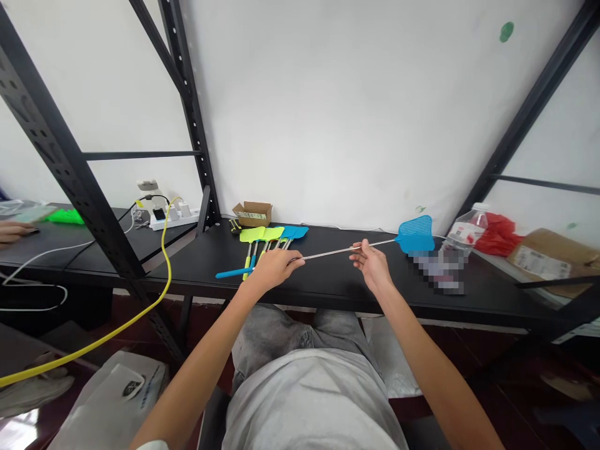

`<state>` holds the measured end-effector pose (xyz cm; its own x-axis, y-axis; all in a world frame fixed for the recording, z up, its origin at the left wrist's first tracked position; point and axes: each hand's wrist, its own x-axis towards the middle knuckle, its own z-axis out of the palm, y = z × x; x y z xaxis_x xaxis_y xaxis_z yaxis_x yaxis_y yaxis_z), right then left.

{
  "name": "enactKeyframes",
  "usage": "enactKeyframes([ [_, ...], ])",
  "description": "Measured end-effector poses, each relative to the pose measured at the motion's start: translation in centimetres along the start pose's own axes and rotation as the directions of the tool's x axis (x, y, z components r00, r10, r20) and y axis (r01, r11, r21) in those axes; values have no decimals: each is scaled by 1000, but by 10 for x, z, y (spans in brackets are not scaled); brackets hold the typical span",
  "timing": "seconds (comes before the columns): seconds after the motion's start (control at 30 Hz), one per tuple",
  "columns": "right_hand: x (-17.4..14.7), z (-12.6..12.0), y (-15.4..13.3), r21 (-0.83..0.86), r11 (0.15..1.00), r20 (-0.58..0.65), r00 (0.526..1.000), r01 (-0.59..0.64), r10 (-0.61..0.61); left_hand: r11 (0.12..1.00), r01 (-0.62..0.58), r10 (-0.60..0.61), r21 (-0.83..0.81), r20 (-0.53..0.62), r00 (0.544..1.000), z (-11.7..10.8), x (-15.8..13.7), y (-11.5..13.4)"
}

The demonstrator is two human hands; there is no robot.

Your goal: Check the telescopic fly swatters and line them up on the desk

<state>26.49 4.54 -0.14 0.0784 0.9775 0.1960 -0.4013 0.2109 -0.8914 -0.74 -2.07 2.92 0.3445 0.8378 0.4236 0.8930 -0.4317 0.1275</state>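
Note:
A blue fly swatter (415, 235) is stretched out sideways above the black table, its mesh head at the right and its blue handle at the left. My left hand (275, 267) is closed around the metal rod close to the handle. Farther along, my right hand (370, 262) pinches the same rod between thumb and fingers. Behind my left hand lies a group of several yellow-green fly swatters (253, 235) and blue fly swatters (295, 232), heads toward the wall, handles toward me. My left hand hides part of them.
A small open cardboard box (253, 214) stands by the wall. On the right are a plastic bottle (469, 228), a red bag (499, 234) and a larger carton (557, 256). A yellow cable (166, 250) hangs at the left near a power strip (175, 219). Another person's hand (14, 231) shows far left.

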Motion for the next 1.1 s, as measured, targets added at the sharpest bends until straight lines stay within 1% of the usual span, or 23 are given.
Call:
enactKeyframes([
  [0.17, 3, -3, -1, -17, 1000, -38, 999, -14, 14, 1000, -9, 9, 12, -14, 1000, 0, -1, -4],
  [0.33, 7, -8, -3, -19, 1000, -23, 1000, 7, -8, 1000, -11, 11, 28, -8, 1000, -2, -2, -7],
  [0.5, 15, -27, -11, 23, 999, -109, 994, 35, -32, 999, 6, -6, 35, 1, 1000, -4, -5, -18],
  [0.67, 21, -39, -18, 45, 998, -146, 988, 47, -40, 1000, -1, 1, 24, 13, 1000, -6, -6, -22],
  [0.9, 20, -33, -13, 57, 996, -183, 982, 64, -53, 998, 40, -41, 46, 19, 999, -10, -6, -26],
  [1.1, 22, -33, -9, 197, 980, -158, 987, 18, 14, 990, 98, -93, 98, -45, 995, -12, -6, -43],
])
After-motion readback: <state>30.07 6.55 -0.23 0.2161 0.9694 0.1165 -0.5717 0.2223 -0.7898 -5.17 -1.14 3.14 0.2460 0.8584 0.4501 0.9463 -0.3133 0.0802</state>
